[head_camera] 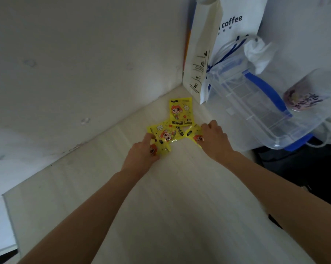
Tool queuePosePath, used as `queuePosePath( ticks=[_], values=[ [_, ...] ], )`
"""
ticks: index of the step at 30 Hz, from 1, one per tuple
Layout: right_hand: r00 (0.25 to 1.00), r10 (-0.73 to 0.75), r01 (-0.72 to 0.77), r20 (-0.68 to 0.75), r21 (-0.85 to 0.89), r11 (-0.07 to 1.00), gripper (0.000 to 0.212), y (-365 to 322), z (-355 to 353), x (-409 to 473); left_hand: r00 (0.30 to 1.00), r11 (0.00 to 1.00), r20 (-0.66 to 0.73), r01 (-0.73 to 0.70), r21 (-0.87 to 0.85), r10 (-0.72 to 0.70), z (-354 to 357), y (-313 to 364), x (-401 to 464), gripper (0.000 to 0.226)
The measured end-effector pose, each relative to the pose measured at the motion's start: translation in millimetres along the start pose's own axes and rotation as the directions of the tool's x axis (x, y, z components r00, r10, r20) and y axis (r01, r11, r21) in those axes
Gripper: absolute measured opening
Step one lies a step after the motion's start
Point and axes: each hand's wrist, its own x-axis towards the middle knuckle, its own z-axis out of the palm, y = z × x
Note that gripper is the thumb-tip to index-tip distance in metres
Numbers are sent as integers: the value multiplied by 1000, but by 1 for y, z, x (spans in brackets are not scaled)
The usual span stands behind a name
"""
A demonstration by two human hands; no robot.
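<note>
Several yellow hand-warmer packets lie on a pale tabletop near the corner of two white walls. One packet lies flat and untouched at the back. My left hand grips the front-left packets, thumb on top. My right hand covers another packet, fingers curled down over its right part; only its left edge shows.
A white paper coffee bag stands against the wall at the back right. A clear plastic box with blue handles sits right of the packets, with a crumpled white tissue above it and a purple printed cup further right.
</note>
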Motion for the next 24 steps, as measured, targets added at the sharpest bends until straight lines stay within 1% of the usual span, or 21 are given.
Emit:
queuePosePath(
  ticks=[2,4,5,7,9,10,11,13,14,17,18,21,24],
  values=[
    [999,30,-31,12,134,991,33,-1,-9,9,999,997,-46,1,-71,-4,-7,7,12,44],
    [993,103,-115,60,276,954,37,-6,-21,26,997,998,-74,-35,-52,31,-13,17,26,30],
    [986,144,-166,90,338,926,39,-10,-26,35,997,998,-70,-48,-40,45,-14,21,34,28],
    [971,192,-236,144,432,870,38,-17,-33,54,998,998,-25,-57,-16,56,-14,30,48,31],
    [958,221,-283,183,482,829,28,-23,-36,70,996,994,55,-73,76,69,-9,37,60,30],
    [953,228,-298,198,488,820,25,-27,-36,76,993,985,94,-91,150,77,-4,39,65,32],
    [951,230,-303,206,485,820,25,-30,-35,81,988,969,124,-115,221,89,0,39,69,40],
    [949,235,-308,208,472,826,31,-36,-29,92,985,948,145,-130,291,90,7,39,72,53],
    [948,245,-314,204,462,830,35,-39,-25,97,985,948,148,-125,293,85,10,38,72,57],
    [936,289,-349,201,423,836,36,-46,-15,106,983,945,165,-126,303,78,15,34,72,67],
    [932,298,-359,208,403,842,39,-48,-12,108,984,943,162,-127,308,79,16,33,71,68],
    [944,270,-321,189,341,883,42,-52,-7,112,988,938,137,-114,326,72,17,32,69,68],
    [937,285,-342,201,364,866,48,-57,-3,112,993,925,112,-81,370,42,16,30,68,69]
  ],
)
